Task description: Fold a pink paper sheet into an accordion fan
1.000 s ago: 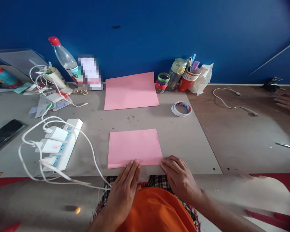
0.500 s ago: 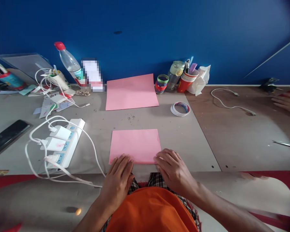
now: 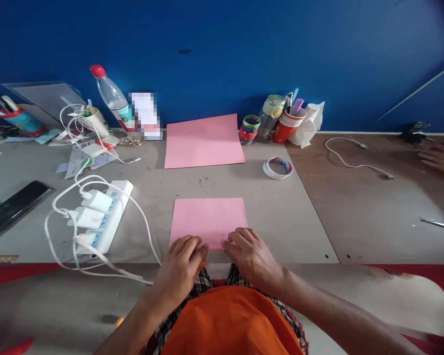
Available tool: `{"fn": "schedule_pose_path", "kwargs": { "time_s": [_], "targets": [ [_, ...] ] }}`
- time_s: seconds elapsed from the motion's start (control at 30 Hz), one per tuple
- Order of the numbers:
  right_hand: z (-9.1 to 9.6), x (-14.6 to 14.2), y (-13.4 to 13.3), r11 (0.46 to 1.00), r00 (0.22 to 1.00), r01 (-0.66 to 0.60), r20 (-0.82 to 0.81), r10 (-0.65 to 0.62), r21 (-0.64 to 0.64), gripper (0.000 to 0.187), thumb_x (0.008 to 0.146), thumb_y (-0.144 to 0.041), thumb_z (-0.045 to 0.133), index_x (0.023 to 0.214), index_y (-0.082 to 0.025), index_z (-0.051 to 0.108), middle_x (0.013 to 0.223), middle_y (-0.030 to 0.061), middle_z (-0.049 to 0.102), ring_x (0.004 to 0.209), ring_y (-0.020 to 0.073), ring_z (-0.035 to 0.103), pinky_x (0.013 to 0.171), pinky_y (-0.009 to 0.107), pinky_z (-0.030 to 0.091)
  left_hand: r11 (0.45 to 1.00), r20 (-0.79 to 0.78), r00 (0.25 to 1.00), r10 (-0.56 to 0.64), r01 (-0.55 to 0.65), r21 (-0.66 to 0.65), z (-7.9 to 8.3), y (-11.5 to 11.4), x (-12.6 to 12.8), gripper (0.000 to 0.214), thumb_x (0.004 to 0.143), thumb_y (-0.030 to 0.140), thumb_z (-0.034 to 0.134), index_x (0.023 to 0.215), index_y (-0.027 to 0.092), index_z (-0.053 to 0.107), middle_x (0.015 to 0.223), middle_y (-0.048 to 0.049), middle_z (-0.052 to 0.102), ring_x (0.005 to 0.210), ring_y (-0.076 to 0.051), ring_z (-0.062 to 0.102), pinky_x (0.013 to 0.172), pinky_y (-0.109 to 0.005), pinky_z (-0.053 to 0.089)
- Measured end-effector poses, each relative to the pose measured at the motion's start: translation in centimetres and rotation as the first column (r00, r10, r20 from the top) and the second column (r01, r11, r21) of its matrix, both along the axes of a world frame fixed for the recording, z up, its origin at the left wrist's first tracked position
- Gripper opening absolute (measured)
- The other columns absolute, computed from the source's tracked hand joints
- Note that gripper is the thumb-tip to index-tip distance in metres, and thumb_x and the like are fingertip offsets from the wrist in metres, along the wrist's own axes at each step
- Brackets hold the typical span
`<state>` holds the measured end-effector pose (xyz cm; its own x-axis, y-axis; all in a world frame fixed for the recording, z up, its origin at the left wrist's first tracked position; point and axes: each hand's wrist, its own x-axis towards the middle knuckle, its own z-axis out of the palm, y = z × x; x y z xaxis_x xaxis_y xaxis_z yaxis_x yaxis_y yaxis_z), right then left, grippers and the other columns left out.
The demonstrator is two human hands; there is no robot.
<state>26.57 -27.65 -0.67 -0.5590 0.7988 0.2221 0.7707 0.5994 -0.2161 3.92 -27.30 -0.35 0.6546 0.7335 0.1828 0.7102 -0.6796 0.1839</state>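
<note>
A folded pink paper [image 3: 208, 219] lies on the grey table [image 3: 277, 217] right in front of me. My left hand [image 3: 181, 264] rests on its near left edge with the fingers curled down against the paper. My right hand [image 3: 249, 256] lies on the near right part of the edge, fingers spread and pressed flat. Both hands sit close together along the near fold. Farther back lies a second, larger pink sheet [image 3: 204, 141], untouched.
A white power strip [image 3: 101, 217] with chargers and looping cables lies at the left, a black phone [image 3: 15, 207] beyond it. Tape rolls [image 3: 277, 167], cups, bottles and a white cable [image 3: 355, 158] stand at the back. Another person's hand [image 3: 440, 159] shows at the far right, scissors [image 3: 440, 223] below it.
Both hands have slid inward along the paper's near edge, closer to each other. My left fingers have curled more. The view has shifted slightly.
</note>
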Motion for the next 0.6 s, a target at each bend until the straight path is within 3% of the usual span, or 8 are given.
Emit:
{"fn": "schedule_pose_path", "kwargs": {
  "time_s": [0.2, 0.37, 0.47, 0.53, 0.6],
  "targets": [
    [0.5, -0.2, 0.9, 0.995, 0.990, -0.095, 0.104, 0.098, -0.034, 0.007, 0.086, -0.015, 0.053, 0.083, -0.016, 0.059, 0.082, 0.0063, 0.055, 0.080, 0.0192, 0.043, 0.072, 0.032, 0.032, 0.990, -0.085, 0.993, -0.087, 0.077, -0.116, 1.3, 2.1, -0.2, 0.018, 0.089, 0.012, 0.046, 0.100, 0.019, 0.058, 0.097, -0.0063, 0.056, 0.091, -0.020, 0.054, 0.077, -0.035, 0.048],
    [0.9, 0.2, 1.4, 0.993, 0.995, -0.077, 0.063, 0.083, -0.094, 0.013, 0.085, -0.013, 0.051, 0.074, -0.017, 0.057, 0.079, 0.0044, 0.055, 0.073, 0.0160, 0.043, 0.066, 0.029, 0.030, 0.981, -0.102, 0.987, -0.125, 0.108, -0.160, 1.6, 2.7, 0.1, 0.018, 0.091, 0.013, 0.042, 0.089, 0.017, 0.059, 0.085, -0.0048, 0.055, 0.080, -0.018, 0.052, 0.070, -0.032, 0.045],
    [2.0, 0.6, 1.7, 0.985, 0.997, -0.070, 0.009, 0.072, -0.159, 0.016, 0.085, -0.012, 0.049, 0.073, -0.016, 0.059, 0.078, 0.0043, 0.056, 0.072, 0.0152, 0.045, 0.066, 0.028, 0.030, 0.963, -0.050, 0.992, -0.118, 0.102, -0.251, 2.5, 2.9, 0.2, 0.024, 0.093, 0.015, 0.038, 0.085, 0.016, 0.061, 0.080, -0.0044, 0.056, 0.073, -0.017, 0.052, 0.066, -0.030, 0.043],
    [3.3, 0.8, 1.8, 0.968, 0.996, -0.089, -0.046, 0.081, -0.234, 0.016, 0.087, -0.015, 0.048, 0.076, -0.016, 0.061, 0.078, 0.0047, 0.058, 0.073, 0.0152, 0.047, 0.067, 0.028, 0.032, 0.913, 0.038, 0.997, -0.065, 0.074, -0.401, 3.5, 3.0, 0.3, 0.025, 0.093, 0.017, 0.037, 0.087, 0.016, 0.062, 0.083, -0.0045, 0.059, 0.074, -0.015, 0.054, 0.067, -0.028, 0.042],
    [4.8, 1.1, 1.9, 0.929, 0.988, -0.131, -0.120, 0.095, -0.347, 0.015, 0.088, -0.018, 0.050, 0.080, -0.015, 0.062, 0.079, 0.0045, 0.061, 0.075, 0.0150, 0.049, 0.068, 0.027, 0.034, 0.798, 0.114, 0.993, 0.015, 0.057, -0.600, 4.8, 3.3, 0.2, 0.023, 0.092, 0.019, 0.040, 0.089, 0.017, 0.062, 0.086, -0.0031, 0.062, 0.077, -0.013, 0.056, 0.069, -0.025, 0.042]
  ]
}}
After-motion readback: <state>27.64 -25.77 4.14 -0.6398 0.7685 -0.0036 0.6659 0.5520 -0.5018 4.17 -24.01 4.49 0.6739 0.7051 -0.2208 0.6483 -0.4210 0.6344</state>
